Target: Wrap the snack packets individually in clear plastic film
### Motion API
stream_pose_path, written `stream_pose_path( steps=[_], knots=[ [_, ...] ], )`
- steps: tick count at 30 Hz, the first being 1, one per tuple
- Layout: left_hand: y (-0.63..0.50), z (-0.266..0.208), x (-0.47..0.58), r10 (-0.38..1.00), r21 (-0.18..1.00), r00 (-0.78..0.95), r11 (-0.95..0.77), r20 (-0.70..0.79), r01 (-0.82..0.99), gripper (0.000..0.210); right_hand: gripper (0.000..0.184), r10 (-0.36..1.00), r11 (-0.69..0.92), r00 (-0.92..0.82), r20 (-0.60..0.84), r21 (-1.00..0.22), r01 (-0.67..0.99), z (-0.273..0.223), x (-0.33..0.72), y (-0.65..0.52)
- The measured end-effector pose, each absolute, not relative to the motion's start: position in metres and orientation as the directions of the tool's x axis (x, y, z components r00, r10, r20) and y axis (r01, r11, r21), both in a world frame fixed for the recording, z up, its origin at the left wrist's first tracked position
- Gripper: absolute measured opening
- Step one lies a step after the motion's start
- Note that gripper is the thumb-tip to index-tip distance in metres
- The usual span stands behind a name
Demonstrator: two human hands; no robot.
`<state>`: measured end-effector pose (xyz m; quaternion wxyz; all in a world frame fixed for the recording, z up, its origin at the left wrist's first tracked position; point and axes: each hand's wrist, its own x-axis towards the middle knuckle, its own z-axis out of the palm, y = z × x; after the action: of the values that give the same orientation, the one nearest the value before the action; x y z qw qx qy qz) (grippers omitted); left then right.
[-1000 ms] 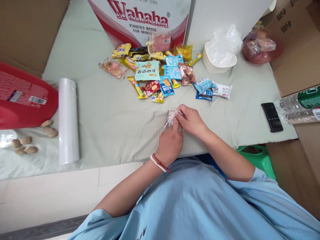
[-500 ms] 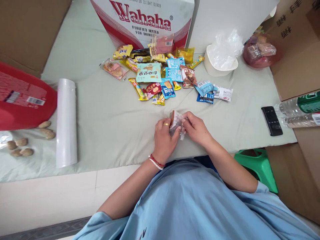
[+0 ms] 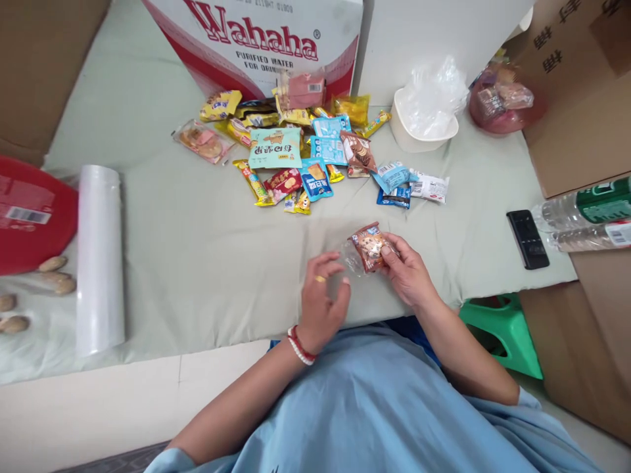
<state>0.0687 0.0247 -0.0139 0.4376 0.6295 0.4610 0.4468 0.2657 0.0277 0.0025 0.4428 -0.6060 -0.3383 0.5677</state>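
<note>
My right hand grips a brown snack packet with a cookie picture on it, thumb on the front. Thin clear plastic sticks out from the packet's left side; whether it wraps the whole packet I cannot tell. Just left of the plastic, my left hand is off the packet, fingers bent and apart, holding nothing. A ring and a red-and-white bracelet are on that side. Beyond both hands lies a pile of wrapped snacks, among them a mint-green packet and a blue packet.
Behind the pile stands a Wahaha carton. A white tub of clear bags and a pink bowl with packets are at right, near a phone and bottles. A plastic roll and red bag lie left.
My left hand has let go of the packet and moved slightly away. The packet, now in my right hand alone, shows its printed front. The view has shifted a little to the right.
</note>
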Motion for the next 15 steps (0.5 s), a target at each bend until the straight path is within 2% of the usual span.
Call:
stream_pose_path(
  steps=[2, 3, 5, 9, 11, 13, 15],
  knots=[
    [0.035, -0.008, 0.070, 0.981, 0.990, 0.135, 0.140, -0.139, 0.005, 0.035, 0.063, 0.930, -0.330, 0.139, -0.340, -0.940, -0.088, 0.003, 0.266, 0.030],
    [0.041, -0.005, 0.073, 0.956, 0.965, 0.178, 0.249, -0.232, -0.081, 0.045, 0.062, 0.942, -0.309, 0.117, -0.315, -0.949, -0.070, 0.004, 0.265, 0.030],
    [0.053, 0.001, 0.080, 0.913, 0.914, 0.256, 0.367, -0.319, -0.171, 0.058, 0.058, 0.961, -0.274, 0.038, -0.274, -0.962, -0.022, 0.009, 0.262, 0.029],
    [0.065, 0.013, 0.093, 0.865, 0.853, 0.271, 0.479, -0.421, -0.205, 0.074, 0.057, 0.965, -0.258, -0.063, -0.255, -0.965, -0.048, 0.012, 0.257, 0.028],
    [0.067, 0.012, 0.091, 0.843, 0.835, 0.307, 0.511, -0.441, -0.205, 0.075, 0.059, 0.964, -0.262, -0.066, -0.258, -0.962, -0.072, 0.010, 0.268, 0.037],
    [0.068, 0.005, 0.078, 0.850, 0.864, 0.300, 0.486, -0.433, -0.130, 0.072, 0.060, 0.974, -0.229, 0.003, -0.229, -0.973, -0.014, 0.013, 0.295, 0.055],
    [0.072, -0.003, 0.057, 0.887, 0.919, 0.253, 0.394, -0.387, 0.024, 0.063, 0.058, 0.975, -0.159, 0.173, -0.137, -0.980, 0.123, 0.024, 0.340, 0.083]
  ],
)
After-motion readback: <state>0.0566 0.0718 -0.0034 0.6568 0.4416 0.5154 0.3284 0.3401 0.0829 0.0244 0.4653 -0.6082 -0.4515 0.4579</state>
